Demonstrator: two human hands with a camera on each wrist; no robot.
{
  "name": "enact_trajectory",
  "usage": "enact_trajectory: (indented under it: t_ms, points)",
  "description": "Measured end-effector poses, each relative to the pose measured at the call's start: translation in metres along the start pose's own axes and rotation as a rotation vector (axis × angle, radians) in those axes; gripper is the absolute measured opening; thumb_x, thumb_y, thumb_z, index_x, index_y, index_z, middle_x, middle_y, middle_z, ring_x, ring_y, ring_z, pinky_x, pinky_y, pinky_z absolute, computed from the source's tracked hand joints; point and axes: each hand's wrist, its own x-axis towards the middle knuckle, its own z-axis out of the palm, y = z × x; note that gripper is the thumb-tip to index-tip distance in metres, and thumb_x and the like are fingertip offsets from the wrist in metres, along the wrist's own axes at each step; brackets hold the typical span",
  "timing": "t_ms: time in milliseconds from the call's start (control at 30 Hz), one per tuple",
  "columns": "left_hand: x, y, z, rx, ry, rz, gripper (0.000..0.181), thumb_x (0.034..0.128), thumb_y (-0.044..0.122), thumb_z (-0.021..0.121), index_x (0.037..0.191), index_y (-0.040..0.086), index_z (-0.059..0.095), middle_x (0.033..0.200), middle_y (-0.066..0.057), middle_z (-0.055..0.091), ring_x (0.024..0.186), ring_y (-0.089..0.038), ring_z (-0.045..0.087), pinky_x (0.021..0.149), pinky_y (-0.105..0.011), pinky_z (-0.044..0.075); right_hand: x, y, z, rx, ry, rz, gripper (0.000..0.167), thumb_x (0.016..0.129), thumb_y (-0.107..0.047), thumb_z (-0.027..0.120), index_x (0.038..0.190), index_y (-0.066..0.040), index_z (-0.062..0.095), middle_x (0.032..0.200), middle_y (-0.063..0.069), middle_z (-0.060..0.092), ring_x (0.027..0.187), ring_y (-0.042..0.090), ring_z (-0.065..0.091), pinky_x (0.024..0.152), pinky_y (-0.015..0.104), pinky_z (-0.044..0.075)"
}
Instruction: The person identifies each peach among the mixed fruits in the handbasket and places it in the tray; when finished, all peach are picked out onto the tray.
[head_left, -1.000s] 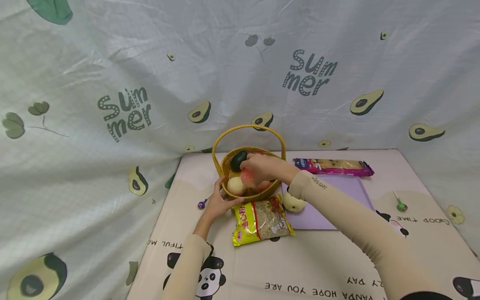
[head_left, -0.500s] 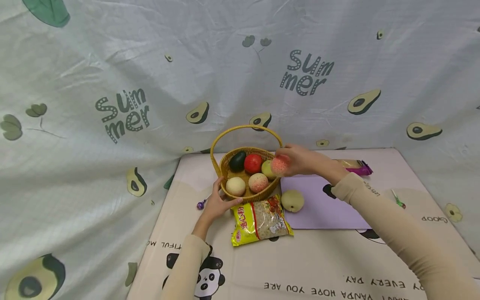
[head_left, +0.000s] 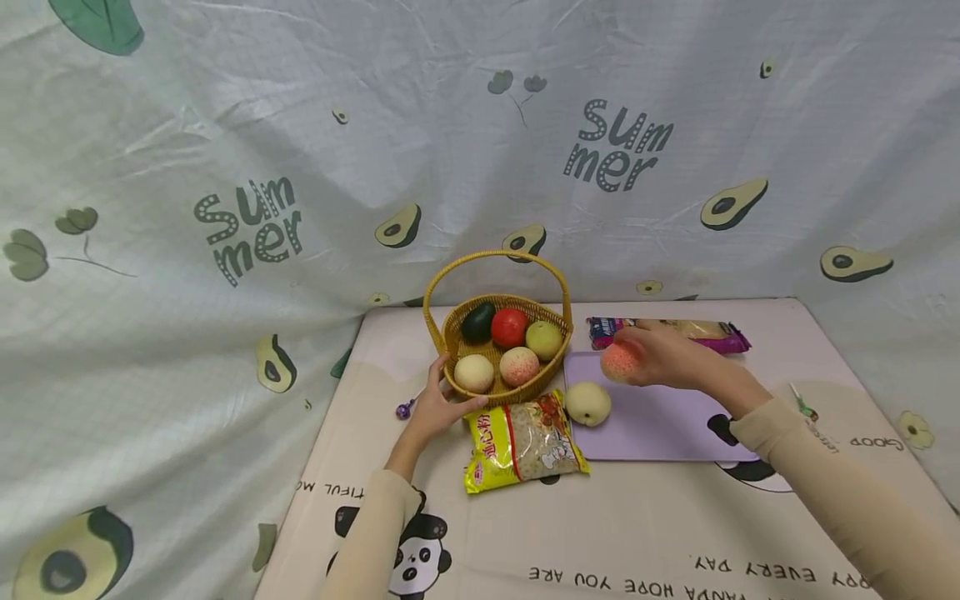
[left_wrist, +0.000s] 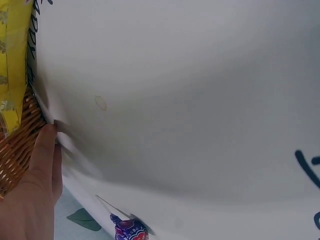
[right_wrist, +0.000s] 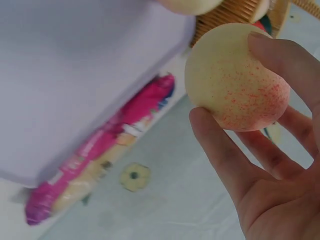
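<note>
My right hand [head_left: 663, 357] holds a pink-speckled peach [head_left: 621, 362] above the purple tray [head_left: 660, 421]; in the right wrist view thumb and fingers go round the peach [right_wrist: 235, 77]. The left hand [head_left: 435, 410] rests against the near left side of the wicker basket [head_left: 498, 398], fingers spread and mostly straight, also touching its weave in the left wrist view [left_wrist: 37, 185]. Inside the basket lie a dark green avocado [head_left: 477, 322], a red fruit [head_left: 509, 327], a green fruit [head_left: 543, 340], a pale peach [head_left: 474, 373] and a speckled peach [head_left: 519, 367].
A pale round fruit [head_left: 588, 404] sits on the tray's left edge. The yellow noodle bag [head_left: 525, 442] lies before the basket, a purple-pink packet [head_left: 712, 335] behind the tray. One lollipop [head_left: 404, 410] is left of the basket, another [head_left: 807, 410] right of the tray.
The right hand has lifted the speckled peach out of the basket and carried it right, over the tray. The left hand has stayed at the basket.
</note>
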Motion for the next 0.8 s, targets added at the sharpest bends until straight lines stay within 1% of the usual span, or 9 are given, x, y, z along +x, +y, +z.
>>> enact_trajectory:
  t_ms: [133, 200, 367, 500, 600, 800]
  points:
    - [-0.001, 0.001, 0.001, 0.004, 0.001, 0.0, 0.113, 0.0853, 0.039, 0.087, 0.167, 0.024, 0.01, 0.173, -0.019, 0.016, 0.154, -0.047, 0.032, 0.121, -0.057, 0.039, -0.012, 0.009, 0.013, 0.039, 0.0, 0.013, 0.058, 0.078, -0.018, 0.09, 0.128, -0.002, 0.066, 0.124, 0.025, 0.063, 0.104, 0.036, 0.065, 0.089, 0.058, 0.059]
    - [-0.001, 0.001, 0.001, 0.006, 0.002, 0.005, 0.113, 0.0856, 0.039, 0.087, 0.167, 0.024, 0.01, 0.173, -0.019, 0.016, 0.154, -0.047, 0.032, 0.121, -0.057, 0.04, -0.017, 0.012, 0.019, 0.044, -0.003, 0.012, 0.056, 0.078, -0.019, 0.09, 0.127, -0.002, 0.067, 0.121, 0.023, 0.065, 0.104, 0.036, 0.065, 0.089, 0.058, 0.059]
    - [-0.001, 0.0, 0.001, 0.016, 0.008, -0.003, 0.112, 0.0853, 0.04, 0.087, 0.166, 0.026, 0.011, 0.174, -0.017, 0.015, 0.154, -0.046, 0.032, 0.121, -0.057, 0.039, -0.026, 0.018, 0.033, 0.055, 0.004, 0.003, 0.054, 0.079, -0.017, 0.089, 0.125, 0.0, 0.067, 0.119, 0.02, 0.069, 0.108, 0.039, 0.067, 0.093, 0.06, 0.058]
    - [-0.001, 0.001, 0.001, 0.016, 0.012, -0.013, 0.113, 0.0848, 0.04, 0.088, 0.166, 0.027, 0.011, 0.174, -0.016, 0.016, 0.155, -0.044, 0.032, 0.122, -0.056, 0.039, -0.029, 0.023, 0.045, 0.086, -0.002, -0.001, 0.055, 0.078, -0.015, 0.088, 0.126, 0.001, 0.066, 0.117, 0.021, 0.068, 0.106, 0.036, 0.066, 0.094, 0.059, 0.058]
    - [-0.001, 0.001, 0.001, 0.012, 0.011, -0.001, 0.112, 0.0856, 0.039, 0.087, 0.166, 0.025, 0.01, 0.174, -0.018, 0.016, 0.154, -0.046, 0.032, 0.122, -0.056, 0.039, -0.029, 0.027, 0.052, 0.11, -0.024, 0.016, 0.056, 0.078, -0.015, 0.088, 0.126, 0.0, 0.065, 0.117, 0.021, 0.067, 0.105, 0.034, 0.066, 0.094, 0.059, 0.058]
    - [-0.001, 0.001, 0.0, 0.006, 0.011, 0.004, 0.113, 0.0857, 0.038, 0.087, 0.167, 0.024, 0.01, 0.173, -0.019, 0.016, 0.154, -0.048, 0.032, 0.121, -0.057, 0.039, -0.03, 0.029, 0.059, 0.129, -0.042, 0.052, 0.058, 0.078, -0.018, 0.089, 0.128, 0.0, 0.065, 0.121, 0.022, 0.066, 0.11, 0.038, 0.065, 0.099, 0.063, 0.055]
